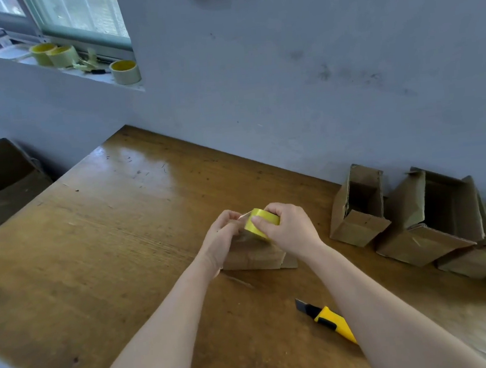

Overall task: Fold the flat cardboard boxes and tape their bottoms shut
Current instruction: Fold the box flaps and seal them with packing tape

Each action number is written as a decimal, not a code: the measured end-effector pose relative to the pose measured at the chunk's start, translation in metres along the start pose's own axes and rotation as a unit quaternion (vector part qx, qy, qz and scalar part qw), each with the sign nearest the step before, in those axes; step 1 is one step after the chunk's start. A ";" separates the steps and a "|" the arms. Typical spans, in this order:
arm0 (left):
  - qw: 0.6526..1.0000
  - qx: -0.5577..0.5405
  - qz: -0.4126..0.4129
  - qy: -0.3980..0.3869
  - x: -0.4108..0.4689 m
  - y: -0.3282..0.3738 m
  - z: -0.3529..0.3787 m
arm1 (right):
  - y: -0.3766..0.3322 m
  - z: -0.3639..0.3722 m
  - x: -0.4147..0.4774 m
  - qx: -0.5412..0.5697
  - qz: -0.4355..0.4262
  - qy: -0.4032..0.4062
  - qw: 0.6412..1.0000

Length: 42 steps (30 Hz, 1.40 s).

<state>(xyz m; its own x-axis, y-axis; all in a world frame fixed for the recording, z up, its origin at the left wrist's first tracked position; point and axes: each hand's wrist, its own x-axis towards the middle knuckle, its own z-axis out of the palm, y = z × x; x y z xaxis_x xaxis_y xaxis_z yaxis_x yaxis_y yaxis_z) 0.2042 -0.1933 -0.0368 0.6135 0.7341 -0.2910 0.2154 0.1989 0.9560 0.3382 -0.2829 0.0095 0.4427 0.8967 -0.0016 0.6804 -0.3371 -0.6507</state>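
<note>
Bare forearms (150,341) lowest in frame, reaching up to the work. Right hand (287,230) fingers clamped round small yellow roll of packing tape (261,222); left hand (220,236) fingertips pinched together, apparently on free tape end (244,214). Directly beneath, small brown cardboard box (254,257), resting on worn wooden table (121,225). Probably light, stiff yet crushable, prone to sliding: best steadied by its edges, pressed along the seam. Yellow utility knife (329,319) lying near.

Mid table (122,240): box (254,257), tape roll (261,220) on top, between left hand (222,239) and right hand (287,227). Nearer right: knife (327,318). Against wall (315,87) at right: folded boxes (419,244); on sill (82,73) far left: spare rolls (124,72).
</note>
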 end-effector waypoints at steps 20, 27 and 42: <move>0.972 0.088 -0.010 0.219 0.016 -0.015 0.007 | 0.003 -0.023 0.012 -0.081 -0.039 -0.074 0.993; 0.951 0.094 -0.055 0.289 0.007 -0.030 -0.057 | 0.037 -0.060 0.019 -0.230 0.040 0.007 0.972; 0.935 0.245 0.149 0.206 0.021 0.004 0.000 | 0.027 -0.022 0.015 0.252 0.119 0.014 0.960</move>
<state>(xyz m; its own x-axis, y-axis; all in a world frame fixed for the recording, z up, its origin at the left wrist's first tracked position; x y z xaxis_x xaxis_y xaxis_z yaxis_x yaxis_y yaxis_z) 0.2178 -0.1765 -0.0390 0.3792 0.9173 0.1218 0.4657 -0.3029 0.8315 0.3762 -0.2844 0.0088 0.5706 0.8013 -0.1798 0.1921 -0.3431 -0.9195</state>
